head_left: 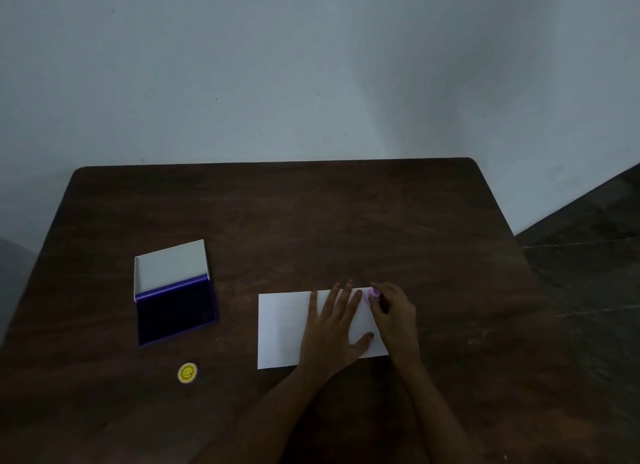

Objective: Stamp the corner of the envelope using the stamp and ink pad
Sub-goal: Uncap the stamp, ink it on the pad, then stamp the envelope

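Here, a white envelope [287, 328] lies flat on a dark brown table [311, 221], a bit right of the middle and low in the frame. The left hand [332, 328] rests on top of it, open, with its fingers spread wide and pressed flat on the paper. The right hand [393, 311] sits just beside it, at the top right corner of the envelope. Its fingertips are pinched around a small pink stamp [373, 294], and the stamp is down on that corner. Over on the left side of the frame sits the ink pad [175, 311], well apart from the envelope. Its lid stands open, white inside, and the pad is dark purple. Below the ink pad lies a small round yellow cap [187, 372] with a smiley face on it. A pale wall [311, 65] fills the top of the frame.
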